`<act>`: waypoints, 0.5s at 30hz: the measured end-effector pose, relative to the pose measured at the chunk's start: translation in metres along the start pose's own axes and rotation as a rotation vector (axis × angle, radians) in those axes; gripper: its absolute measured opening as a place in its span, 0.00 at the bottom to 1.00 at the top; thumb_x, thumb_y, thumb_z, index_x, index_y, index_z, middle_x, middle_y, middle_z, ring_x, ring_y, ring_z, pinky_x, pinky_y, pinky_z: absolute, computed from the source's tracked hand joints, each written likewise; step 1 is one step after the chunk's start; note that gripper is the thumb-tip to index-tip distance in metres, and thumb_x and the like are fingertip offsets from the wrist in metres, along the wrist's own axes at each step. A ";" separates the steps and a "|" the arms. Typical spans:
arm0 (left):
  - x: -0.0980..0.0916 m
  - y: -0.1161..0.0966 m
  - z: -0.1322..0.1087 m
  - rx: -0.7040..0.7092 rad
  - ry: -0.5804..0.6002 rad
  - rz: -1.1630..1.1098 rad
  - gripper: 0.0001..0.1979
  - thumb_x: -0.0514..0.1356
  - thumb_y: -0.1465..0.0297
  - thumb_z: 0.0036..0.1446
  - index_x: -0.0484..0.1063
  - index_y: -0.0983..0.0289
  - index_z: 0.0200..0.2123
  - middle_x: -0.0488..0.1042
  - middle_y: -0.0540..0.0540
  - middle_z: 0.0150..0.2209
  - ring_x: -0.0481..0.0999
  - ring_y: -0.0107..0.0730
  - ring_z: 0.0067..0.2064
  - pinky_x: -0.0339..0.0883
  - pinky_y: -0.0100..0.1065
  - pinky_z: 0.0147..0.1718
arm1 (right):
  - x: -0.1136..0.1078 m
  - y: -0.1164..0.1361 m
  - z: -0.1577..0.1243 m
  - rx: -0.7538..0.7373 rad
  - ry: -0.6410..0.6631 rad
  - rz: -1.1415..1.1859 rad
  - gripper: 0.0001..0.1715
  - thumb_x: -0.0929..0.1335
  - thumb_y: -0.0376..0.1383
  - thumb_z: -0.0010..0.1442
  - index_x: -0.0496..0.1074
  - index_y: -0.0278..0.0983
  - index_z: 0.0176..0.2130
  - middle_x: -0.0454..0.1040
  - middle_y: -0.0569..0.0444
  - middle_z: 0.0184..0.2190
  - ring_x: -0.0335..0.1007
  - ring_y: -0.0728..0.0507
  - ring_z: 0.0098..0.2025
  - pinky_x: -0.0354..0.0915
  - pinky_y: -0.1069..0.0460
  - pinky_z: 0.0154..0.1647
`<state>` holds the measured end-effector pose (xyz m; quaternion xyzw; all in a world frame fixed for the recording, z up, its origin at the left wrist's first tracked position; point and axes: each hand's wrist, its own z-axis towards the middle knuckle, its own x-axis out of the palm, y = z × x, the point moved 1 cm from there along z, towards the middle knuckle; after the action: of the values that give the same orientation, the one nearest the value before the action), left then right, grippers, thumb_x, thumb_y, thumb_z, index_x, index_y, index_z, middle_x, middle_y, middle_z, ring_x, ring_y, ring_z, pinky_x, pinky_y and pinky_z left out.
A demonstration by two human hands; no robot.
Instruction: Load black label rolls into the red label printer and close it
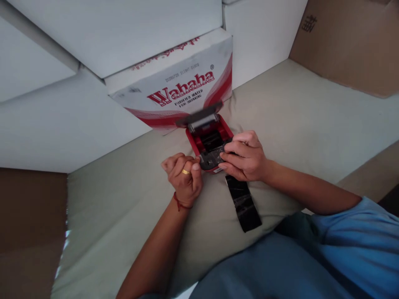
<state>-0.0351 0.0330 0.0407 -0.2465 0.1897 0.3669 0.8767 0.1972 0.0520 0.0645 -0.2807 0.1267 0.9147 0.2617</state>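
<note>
A small red and black box-like device (193,143) with its dark lid (199,115) tilted up stands in front of me. Inside it are a shiny roller-like bar and a black glossy strip; its exact kind I cannot tell. My right hand (246,155) grips its front right corner, fingertips on the dark front panel (212,158). At the front left corner, my left hand (185,174) is closed with curled fingers, one fingertip touching the device; whether it pinches anything is hidden. A black glossy strip (243,203) lies on the cloth below my right hand.
Right behind the device is a white and red Wahaha water carton (183,89). White boxes (134,33) are stacked behind it. Brown cardboard stands at the right (349,45) and left (31,224). Pale, wrinkled cloth (109,199) covers the surface.
</note>
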 end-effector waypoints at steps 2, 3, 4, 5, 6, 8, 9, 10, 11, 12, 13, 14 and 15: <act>0.003 0.002 -0.004 0.021 -0.019 -0.014 0.10 0.55 0.69 0.74 0.75 0.59 0.40 0.79 0.54 0.35 0.76 0.42 0.45 0.61 0.47 0.49 | -0.004 0.000 0.007 0.017 0.040 0.046 0.18 0.68 0.44 0.75 0.82 0.41 0.36 0.82 0.51 0.40 0.70 0.38 0.50 0.67 0.42 0.52; 0.005 0.004 -0.006 0.038 -0.031 -0.025 0.08 0.55 0.68 0.74 0.75 0.59 0.42 0.79 0.55 0.36 0.76 0.43 0.45 0.62 0.48 0.50 | -0.006 -0.001 0.013 0.043 0.073 0.097 0.21 0.67 0.45 0.75 0.81 0.40 0.35 0.82 0.50 0.41 0.71 0.39 0.49 0.68 0.42 0.52; 0.007 0.005 -0.008 0.053 -0.037 -0.035 0.07 0.56 0.67 0.73 0.74 0.59 0.44 0.79 0.56 0.38 0.76 0.44 0.46 0.63 0.48 0.50 | -0.008 -0.003 0.020 0.087 0.115 0.162 0.24 0.65 0.46 0.77 0.81 0.39 0.34 0.83 0.49 0.40 0.73 0.40 0.48 0.69 0.43 0.52; 0.008 0.007 -0.010 0.066 -0.037 -0.048 0.08 0.56 0.64 0.73 0.74 0.59 0.47 0.79 0.57 0.39 0.76 0.45 0.47 0.64 0.49 0.50 | -0.010 -0.005 0.029 0.150 0.166 0.229 0.26 0.63 0.46 0.78 0.81 0.38 0.34 0.83 0.48 0.40 0.74 0.41 0.46 0.70 0.44 0.52; 0.009 0.009 -0.012 0.072 -0.030 -0.060 0.11 0.57 0.61 0.72 0.73 0.59 0.50 0.78 0.58 0.41 0.76 0.46 0.48 0.65 0.49 0.51 | -0.012 -0.009 0.040 0.224 0.229 0.278 0.28 0.62 0.45 0.79 0.81 0.37 0.35 0.84 0.48 0.40 0.75 0.42 0.44 0.70 0.45 0.51; 0.012 0.011 -0.015 0.060 0.004 -0.085 0.17 0.59 0.55 0.70 0.71 0.59 0.54 0.77 0.58 0.43 0.76 0.47 0.48 0.66 0.49 0.50 | -0.012 -0.017 0.064 0.363 0.413 0.260 0.27 0.61 0.43 0.80 0.82 0.34 0.38 0.85 0.46 0.43 0.78 0.43 0.44 0.70 0.47 0.49; 0.013 0.013 -0.015 0.048 0.016 -0.094 0.20 0.60 0.53 0.69 0.70 0.59 0.56 0.76 0.58 0.44 0.75 0.46 0.47 0.67 0.48 0.49 | -0.010 -0.020 0.076 0.411 0.534 0.192 0.25 0.62 0.41 0.79 0.83 0.34 0.40 0.85 0.45 0.45 0.79 0.42 0.45 0.69 0.47 0.48; 0.014 0.014 -0.016 0.035 0.024 -0.098 0.24 0.62 0.51 0.68 0.69 0.59 0.57 0.76 0.58 0.44 0.75 0.45 0.45 0.67 0.47 0.47 | -0.006 -0.023 0.088 0.437 0.661 0.104 0.20 0.64 0.39 0.76 0.83 0.34 0.41 0.85 0.43 0.46 0.80 0.40 0.46 0.68 0.47 0.47; 0.015 0.015 -0.016 0.025 0.029 -0.098 0.26 0.63 0.50 0.67 0.68 0.60 0.59 0.75 0.58 0.44 0.74 0.44 0.44 0.67 0.46 0.46 | 0.000 -0.024 0.099 0.443 0.783 0.018 0.16 0.67 0.37 0.74 0.84 0.34 0.43 0.86 0.43 0.47 0.81 0.38 0.47 0.68 0.46 0.46; 0.015 0.016 -0.016 0.022 0.030 -0.093 0.28 0.64 0.49 0.66 0.67 0.60 0.60 0.75 0.57 0.44 0.73 0.43 0.43 0.67 0.45 0.45 | 0.006 -0.025 0.108 0.438 0.886 -0.051 0.14 0.68 0.34 0.71 0.84 0.35 0.45 0.86 0.42 0.47 0.81 0.37 0.47 0.67 0.46 0.45; 0.016 0.017 -0.017 0.025 0.031 -0.088 0.30 0.64 0.49 0.66 0.67 0.60 0.62 0.75 0.57 0.43 0.73 0.42 0.41 0.67 0.44 0.44 | 0.014 -0.026 0.115 0.429 0.963 -0.100 0.15 0.68 0.32 0.70 0.84 0.36 0.47 0.86 0.42 0.47 0.82 0.36 0.47 0.67 0.47 0.44; 0.017 0.018 -0.017 0.031 0.037 -0.082 0.30 0.63 0.48 0.66 0.67 0.61 0.62 0.75 0.57 0.43 0.72 0.41 0.41 0.66 0.43 0.42 | 0.022 -0.025 0.120 0.405 1.014 -0.125 0.16 0.67 0.30 0.69 0.84 0.35 0.49 0.87 0.41 0.46 0.82 0.36 0.47 0.66 0.47 0.44; 0.017 0.019 -0.017 0.036 0.048 -0.078 0.30 0.63 0.48 0.67 0.67 0.61 0.62 0.75 0.57 0.43 0.72 0.41 0.40 0.66 0.42 0.42 | 0.030 -0.025 0.124 0.372 1.044 -0.132 0.18 0.66 0.29 0.69 0.84 0.34 0.50 0.87 0.39 0.47 0.82 0.35 0.48 0.67 0.46 0.44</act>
<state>-0.0403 0.0448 0.0127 -0.2467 0.2075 0.3230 0.8898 0.1344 0.1318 0.1453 -0.6531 0.3810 0.5980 0.2660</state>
